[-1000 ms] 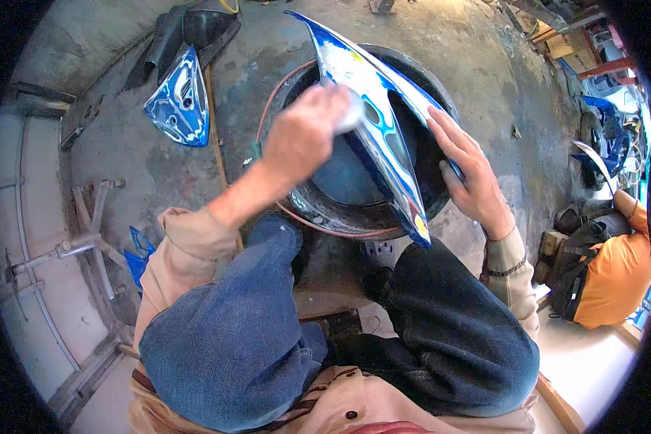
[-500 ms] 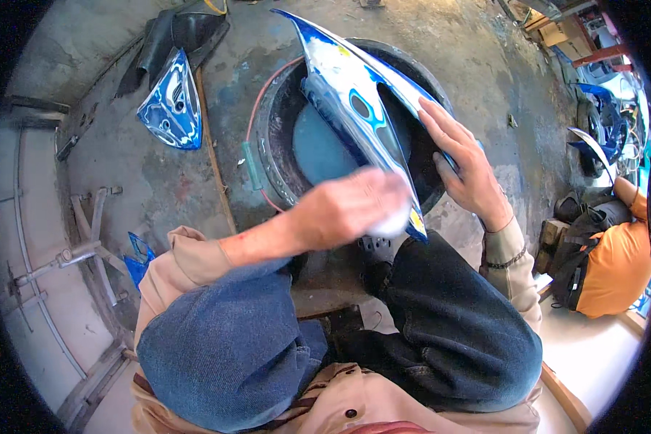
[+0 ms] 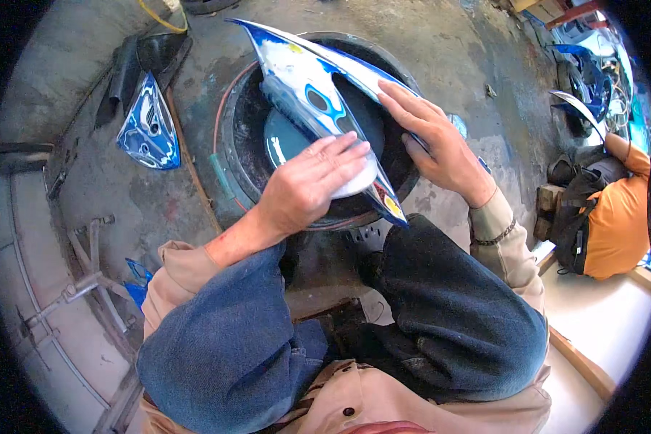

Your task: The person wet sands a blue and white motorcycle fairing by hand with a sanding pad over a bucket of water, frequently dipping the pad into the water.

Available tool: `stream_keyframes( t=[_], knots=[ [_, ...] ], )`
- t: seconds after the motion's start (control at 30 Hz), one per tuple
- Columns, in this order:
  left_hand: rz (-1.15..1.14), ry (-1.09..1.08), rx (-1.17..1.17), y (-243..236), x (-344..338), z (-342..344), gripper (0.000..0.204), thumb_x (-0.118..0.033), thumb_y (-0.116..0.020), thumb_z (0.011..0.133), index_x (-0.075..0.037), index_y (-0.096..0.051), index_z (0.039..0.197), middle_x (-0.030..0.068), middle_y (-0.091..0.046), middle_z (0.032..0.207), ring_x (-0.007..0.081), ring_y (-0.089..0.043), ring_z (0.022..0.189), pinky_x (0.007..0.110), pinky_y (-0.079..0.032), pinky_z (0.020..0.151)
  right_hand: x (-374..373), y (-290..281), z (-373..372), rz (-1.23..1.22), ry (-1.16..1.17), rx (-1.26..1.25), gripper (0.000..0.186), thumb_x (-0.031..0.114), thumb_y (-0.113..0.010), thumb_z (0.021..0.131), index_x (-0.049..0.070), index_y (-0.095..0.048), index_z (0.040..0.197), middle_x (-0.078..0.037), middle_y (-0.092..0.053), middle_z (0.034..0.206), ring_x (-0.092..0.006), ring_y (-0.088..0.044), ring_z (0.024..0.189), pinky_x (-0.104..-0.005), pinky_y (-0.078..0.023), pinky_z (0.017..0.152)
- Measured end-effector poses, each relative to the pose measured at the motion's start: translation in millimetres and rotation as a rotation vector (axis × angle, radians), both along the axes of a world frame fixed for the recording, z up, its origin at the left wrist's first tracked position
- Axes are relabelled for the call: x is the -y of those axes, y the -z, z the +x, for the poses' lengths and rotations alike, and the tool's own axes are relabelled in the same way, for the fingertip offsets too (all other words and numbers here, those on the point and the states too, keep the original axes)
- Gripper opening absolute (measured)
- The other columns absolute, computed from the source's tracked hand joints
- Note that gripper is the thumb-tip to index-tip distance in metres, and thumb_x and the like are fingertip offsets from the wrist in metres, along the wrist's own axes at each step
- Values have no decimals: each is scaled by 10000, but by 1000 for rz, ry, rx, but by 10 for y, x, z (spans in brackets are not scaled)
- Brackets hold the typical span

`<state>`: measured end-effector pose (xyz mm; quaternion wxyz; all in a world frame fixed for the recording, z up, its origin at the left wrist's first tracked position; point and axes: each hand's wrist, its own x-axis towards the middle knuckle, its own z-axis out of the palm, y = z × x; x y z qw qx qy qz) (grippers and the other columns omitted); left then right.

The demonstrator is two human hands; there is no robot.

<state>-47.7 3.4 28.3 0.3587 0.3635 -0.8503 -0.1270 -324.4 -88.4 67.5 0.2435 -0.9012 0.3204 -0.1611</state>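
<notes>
A long blue, white and yellow plastic panel lies diagonally over a black round tub holding greyish water, between my knees. My left hand holds a white pad, its fingers pressed over it on the panel's lower half. My right hand grips the panel's right edge, fingers on top and thumb lower, partly hidden. A pink hose with a teal piece runs round the tub's left side.
A smaller blue-white panel, black plastic sheets and a wooden strip lie left. A metal pipe frame stands lower left. At right, a person in orange is near blue bike parts.
My left hand has moved down along the panel with the white pad and is now slightly higher than half a second ago. The whole scene has shifted left in view; my right hand still grips the panel.
</notes>
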Motion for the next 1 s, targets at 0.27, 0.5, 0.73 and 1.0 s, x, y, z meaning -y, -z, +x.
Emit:
stream_keyframes(
  t=[0.27,0.5,0.73,1.0],
  knots=[
    [-18,3,49,31,35,38,453,-73,-714,939,7,-738,1384,182,-748,1432,326,-714,1363,487,-571,1176,5,38,1,-11,-10,11,859,-99,-607,879,95,-469,1705,-159,-426,1784,-362,-384,1659,-509,-312,1352],
    [42,82,-11,68,-33,17,449,-40,-753,909,-24,-758,1357,149,-751,1459,329,-706,1387,488,-568,1178,7,53,-26,-19,-13,-2,852,-86,-618,885,90,-465,1704,-159,-418,1788,-367,-383,1657,-515,-314,1350],
    [65,361,0,7,-132,-59,439,-60,-767,884,-2,-768,1319,176,-762,1426,358,-718,1364,492,-578,1159,17,61,-21,-34,-13,31,840,-99,-604,871,76,-486,1683,-179,-444,1764,-377,-418,1630,-528,-347,1329],
    [68,384,39,-62,-197,-68,404,-7,-729,928,3,-757,1330,150,-761,1434,335,-708,1381,481,-574,1176,6,42,-1,-30,6,29,867,-106,-607,853,96,-486,1688,-165,-455,1759,-367,-423,1628,-526,-343,1335]
  ],
)
